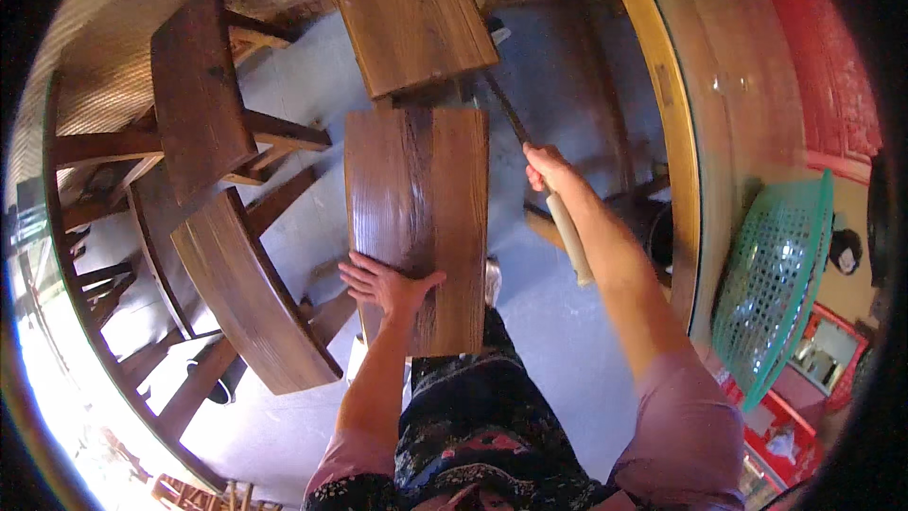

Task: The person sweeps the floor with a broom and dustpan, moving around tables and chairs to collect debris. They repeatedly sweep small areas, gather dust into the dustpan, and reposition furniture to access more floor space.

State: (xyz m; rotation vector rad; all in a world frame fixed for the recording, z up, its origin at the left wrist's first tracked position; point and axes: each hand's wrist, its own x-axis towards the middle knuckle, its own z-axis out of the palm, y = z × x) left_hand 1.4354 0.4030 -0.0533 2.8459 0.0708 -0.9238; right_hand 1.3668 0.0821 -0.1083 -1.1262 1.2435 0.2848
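My left hand (394, 287) rests on the near half of a brown wooden bench seat (457, 213), its fingers spread and the thumb pointing right. To the right of that bench, my right hand (545, 167) grips a long thin pole (508, 108). The pole slants from upper left to lower right and has a pale sleeve (567, 238) at its near end. Its far end passes beside a second wooden bench (418, 11) and is hidden, so I cannot tell what tool it is.
Two more wooden benches, one dark (198, 96) and one lighter (255, 298), stand at left on the grey floor (560, 341). A yellowish wooden edge (670, 106) curves along the right side. Beyond it a green plastic basket (773, 284) leans near red items.
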